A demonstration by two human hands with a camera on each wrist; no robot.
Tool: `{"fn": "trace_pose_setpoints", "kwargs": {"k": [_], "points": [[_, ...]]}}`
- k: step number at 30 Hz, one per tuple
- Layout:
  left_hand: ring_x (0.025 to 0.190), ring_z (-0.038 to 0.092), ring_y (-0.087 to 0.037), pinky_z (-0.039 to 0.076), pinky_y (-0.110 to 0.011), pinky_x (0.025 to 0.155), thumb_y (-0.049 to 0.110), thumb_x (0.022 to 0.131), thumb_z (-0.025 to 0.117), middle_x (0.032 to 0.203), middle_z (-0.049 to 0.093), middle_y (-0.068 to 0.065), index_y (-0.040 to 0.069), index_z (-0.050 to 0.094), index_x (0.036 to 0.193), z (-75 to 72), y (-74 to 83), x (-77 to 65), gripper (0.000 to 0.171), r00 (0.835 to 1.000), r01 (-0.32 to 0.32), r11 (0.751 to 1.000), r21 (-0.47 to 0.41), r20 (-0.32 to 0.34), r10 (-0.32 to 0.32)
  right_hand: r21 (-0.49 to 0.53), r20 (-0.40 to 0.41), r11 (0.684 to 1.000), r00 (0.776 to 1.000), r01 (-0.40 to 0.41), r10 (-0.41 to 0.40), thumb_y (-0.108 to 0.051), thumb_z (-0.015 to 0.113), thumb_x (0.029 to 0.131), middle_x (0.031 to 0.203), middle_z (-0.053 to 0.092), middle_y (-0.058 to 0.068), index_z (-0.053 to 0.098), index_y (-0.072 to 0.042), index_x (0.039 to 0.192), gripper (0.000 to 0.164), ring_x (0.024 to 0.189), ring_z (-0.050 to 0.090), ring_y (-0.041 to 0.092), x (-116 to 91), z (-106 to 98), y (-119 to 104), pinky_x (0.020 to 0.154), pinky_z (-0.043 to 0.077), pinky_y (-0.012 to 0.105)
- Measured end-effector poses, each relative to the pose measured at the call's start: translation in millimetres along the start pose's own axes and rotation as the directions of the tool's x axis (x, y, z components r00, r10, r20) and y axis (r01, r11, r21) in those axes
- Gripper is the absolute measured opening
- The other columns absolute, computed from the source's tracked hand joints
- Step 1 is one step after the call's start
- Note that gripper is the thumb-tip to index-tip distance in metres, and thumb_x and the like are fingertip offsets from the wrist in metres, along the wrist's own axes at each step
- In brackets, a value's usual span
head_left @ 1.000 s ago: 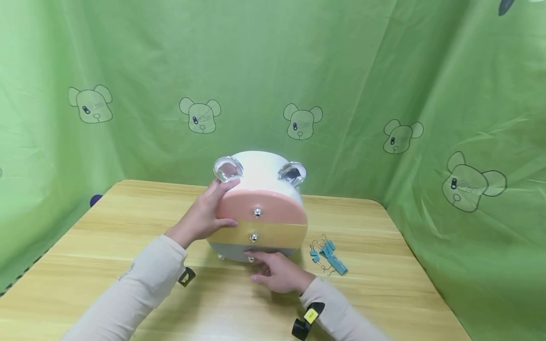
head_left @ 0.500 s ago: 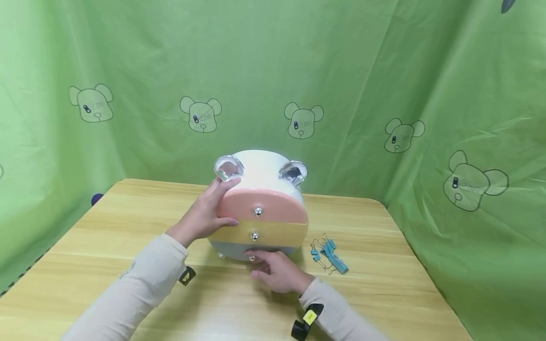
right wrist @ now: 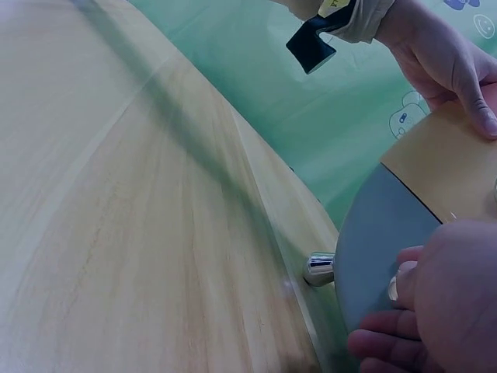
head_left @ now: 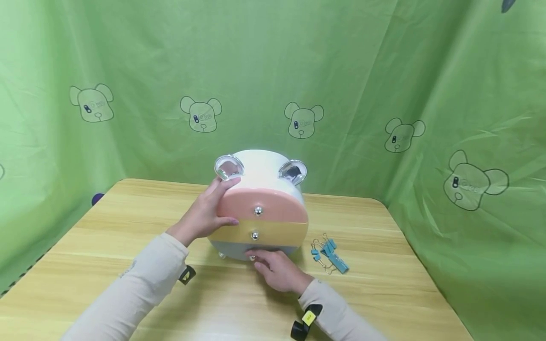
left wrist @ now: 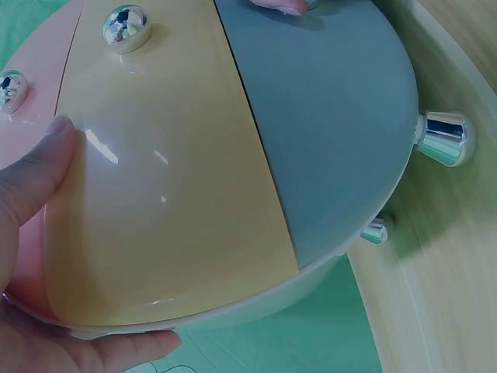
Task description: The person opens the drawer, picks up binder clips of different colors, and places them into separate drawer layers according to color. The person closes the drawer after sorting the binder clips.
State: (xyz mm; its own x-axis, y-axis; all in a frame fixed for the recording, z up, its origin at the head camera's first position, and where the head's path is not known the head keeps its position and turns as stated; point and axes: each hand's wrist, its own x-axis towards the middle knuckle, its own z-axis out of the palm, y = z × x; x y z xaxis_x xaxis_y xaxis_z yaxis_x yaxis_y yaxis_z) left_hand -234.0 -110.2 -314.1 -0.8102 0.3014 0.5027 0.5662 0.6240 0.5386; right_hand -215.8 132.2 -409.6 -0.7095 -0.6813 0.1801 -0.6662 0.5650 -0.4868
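Note:
A round-fronted mini drawer box [head_left: 262, 203] with silver ears and silver feet stands on the table. Its pink, yellow and grey-blue drawer fronts lie flush, each with a silver ball knob. My left hand [head_left: 202, 218] grips the box's left side, thumb on the front near the pink and yellow seam, fingers round the white shell. Low on the front, my right hand [head_left: 279, 272] pinches the knob [head_left: 252, 258] of the grey-blue drawer [left wrist: 334, 132] with index finger and thumb. In the right wrist view the hand itself hides most of that knob.
Several teal binder clips [head_left: 330, 255] lie in a small heap right of the box. The wooden table [head_left: 362, 293] ends at a green curtain [head_left: 256, 71] printed with bear heads. Black straps with cameras sit on both wrists.
The right thumb has come up closer to the index finger at the bottom knob. The left hand, box and clips hold their places.

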Motion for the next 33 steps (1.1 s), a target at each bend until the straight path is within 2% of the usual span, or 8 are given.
{"fn": "trace_pose_setpoints", "kwargs": {"k": [6, 10, 25, 31, 33], "points": [[0.117, 0.051, -0.046, 0.044, -0.062, 0.093, 0.015, 0.065, 0.090, 0.155, 0.025, -0.021, 0.024, 0.035, 0.147, 0.1, -2.1, 0.3, 0.100, 1.000, 0.000, 1.000, -0.002, -0.003, 0.000, 0.016, -0.008, 0.999, 1.000, -0.029, 0.029, -0.009, 0.056, 0.097, 0.119, 0.067, 0.004, 0.060, -0.012, 0.130, 0.034, 0.092, 0.062, 0.009, 0.0, 2.8, -0.9, 0.090, 0.051, 0.036], [0.120, 0.049, -0.047, 0.043, -0.062, 0.094, 0.015, 0.065, 0.090, 0.155, 0.025, -0.020, 0.024, 0.035, 0.147, -0.2, -2.9, 0.9, 0.099, 1.000, -0.003, 1.000, -0.003, -0.005, 0.003, 0.022, -0.010, 0.999, 1.000, -0.025, 0.026, -0.009, 0.056, 0.097, 0.118, 0.067, 0.004, 0.060, -0.013, 0.130, 0.034, 0.092, 0.061, 0.008, 0.1, 2.8, -1.2, 0.089, 0.051, 0.035], [0.121, 0.049, -0.046, 0.043, -0.061, 0.095, 0.012, 0.065, 0.089, 0.156, 0.024, -0.018, 0.024, 0.036, 0.146, -0.5, -0.5, 0.2, 0.098, 1.000, 0.004, 1.000, -0.025, -0.002, -0.004, 0.046, -0.006, 0.999, 1.000, -0.029, 0.029, -0.009, 0.056, 0.097, 0.107, 0.069, 0.005, 0.061, -0.012, 0.130, 0.034, 0.073, 0.056, 0.003, -2.5, 3.1, -2.5, 0.078, 0.052, 0.028], [0.119, 0.050, -0.046, 0.044, -0.061, 0.094, 0.013, 0.065, 0.089, 0.155, 0.025, -0.020, 0.025, 0.036, 0.146, -0.2, -0.3, -0.2, 0.098, 1.000, 0.003, 1.000, -0.021, -0.007, -0.003, 0.104, 0.047, 0.994, 0.999, -0.026, 0.021, -0.012, 0.061, 0.094, 0.113, 0.067, 0.009, 0.055, -0.009, 0.134, 0.040, 0.093, 0.064, 0.011, -3.0, 1.1, -4.0, 0.084, 0.053, 0.027], [0.117, 0.051, -0.046, 0.045, -0.061, 0.092, 0.013, 0.065, 0.089, 0.155, 0.026, -0.020, 0.025, 0.035, 0.146, 0.3, -0.7, -0.5, 0.098, 1.000, 0.000, 1.000, -0.018, -0.010, 0.000, 0.125, 0.055, 0.992, 0.998, -0.033, 0.026, -0.013, 0.063, 0.093, 0.113, 0.067, 0.010, 0.053, -0.008, 0.135, 0.043, 0.095, 0.065, 0.012, -2.8, 0.8, -4.9, 0.085, 0.053, 0.027]]}}
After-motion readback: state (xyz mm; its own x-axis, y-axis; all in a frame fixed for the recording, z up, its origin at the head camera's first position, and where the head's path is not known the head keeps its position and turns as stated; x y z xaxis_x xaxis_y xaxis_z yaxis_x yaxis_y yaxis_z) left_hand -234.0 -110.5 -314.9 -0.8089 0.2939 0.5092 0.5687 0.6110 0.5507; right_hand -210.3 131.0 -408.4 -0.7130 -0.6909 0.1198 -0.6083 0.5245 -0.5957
